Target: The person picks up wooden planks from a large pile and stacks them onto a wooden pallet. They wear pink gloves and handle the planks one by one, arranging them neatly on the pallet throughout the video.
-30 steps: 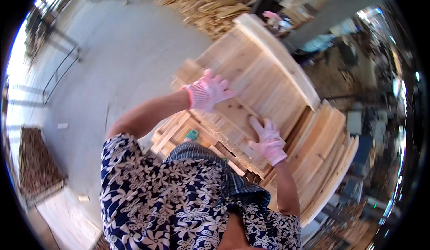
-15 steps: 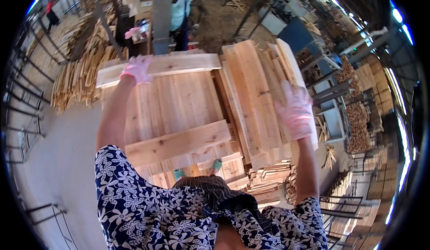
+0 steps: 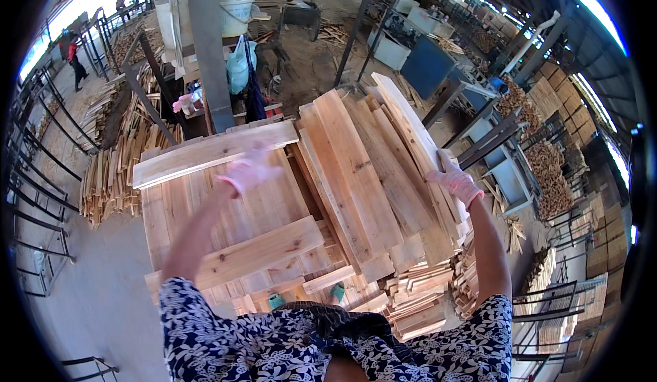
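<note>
My left hand [image 3: 252, 170], in a pink-and-white glove, hovers over a panel of side-by-side wooden boards [image 3: 205, 211]. It is smeared by motion, but its fingers look spread and nothing shows in them. Across the panel's far end lies one plank [image 3: 219, 151]; another plank [image 3: 246, 251] crosses its near end. Gloved the same way, my right hand [image 3: 457, 182] grips the outer edge of a long pale board [image 3: 410, 119] at the right side of a pile of loose boards [image 3: 359, 170]. The thumb is on the near face; the other fingers are partly hidden.
A grey metal post [image 3: 209, 54] rises just beyond the panel, beside a white bucket [image 3: 236, 14] and a pale blue bag [image 3: 239, 66]. Stacked sticks [image 3: 123, 177] stand at left. Dark metal bars [image 3: 489, 139] jut in at right. Far left, a person [image 3: 74, 60] stands.
My left hand has left the far plank and come nearer and to the right. My right hand has shifted from lying over the boards to the pale board's outer edge. The view has tilted up.
</note>
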Demonstrator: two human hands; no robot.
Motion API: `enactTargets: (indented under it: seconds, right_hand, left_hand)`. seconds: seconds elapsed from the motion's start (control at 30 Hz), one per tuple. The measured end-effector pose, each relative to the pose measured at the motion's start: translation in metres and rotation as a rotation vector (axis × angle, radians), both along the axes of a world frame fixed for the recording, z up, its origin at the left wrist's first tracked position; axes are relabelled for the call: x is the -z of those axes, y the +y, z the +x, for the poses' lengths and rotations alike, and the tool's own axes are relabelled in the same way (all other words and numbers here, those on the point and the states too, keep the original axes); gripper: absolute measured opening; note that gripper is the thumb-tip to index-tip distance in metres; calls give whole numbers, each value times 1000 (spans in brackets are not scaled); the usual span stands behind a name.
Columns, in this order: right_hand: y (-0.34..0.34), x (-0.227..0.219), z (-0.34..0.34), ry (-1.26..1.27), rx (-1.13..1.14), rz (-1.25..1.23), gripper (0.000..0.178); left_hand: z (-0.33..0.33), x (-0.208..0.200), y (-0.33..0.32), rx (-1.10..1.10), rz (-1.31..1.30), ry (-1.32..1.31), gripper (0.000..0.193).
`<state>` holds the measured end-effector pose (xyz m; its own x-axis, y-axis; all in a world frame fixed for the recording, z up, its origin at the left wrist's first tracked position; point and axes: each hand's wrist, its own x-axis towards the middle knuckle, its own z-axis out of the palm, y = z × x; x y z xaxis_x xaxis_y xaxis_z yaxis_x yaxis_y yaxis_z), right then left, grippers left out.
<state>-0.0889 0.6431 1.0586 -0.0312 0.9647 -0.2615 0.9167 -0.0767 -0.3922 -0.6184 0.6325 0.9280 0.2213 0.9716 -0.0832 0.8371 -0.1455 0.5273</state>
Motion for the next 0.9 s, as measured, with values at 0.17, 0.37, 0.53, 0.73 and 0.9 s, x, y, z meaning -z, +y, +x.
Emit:
enactTargets:
  seconds: [0.17, 0.37, 0.53, 0.73, 0.9]
  right_hand:
    - [-3, -18, 16, 395, 24, -118, 106]
    - [-3, 10, 31, -114, -1, -46, 110]
    - [25, -6, 3, -247, -237, -115, 124]
    - [61, -13, -27, -145, -169, -134, 129]
    - [69, 8, 0, -85, -145, -84, 127]
  left_hand:
    - [201, -52, -11, -186, -249, -450, 108]
    - [321, -82, 10, -498, -300, -197, 118]
    - [327, -88, 12, -538, -279, 3, 117]
    - [340, -82, 20, -540, -240, 46, 111]
    - [315, -95, 15, -426, -277, -137, 105]
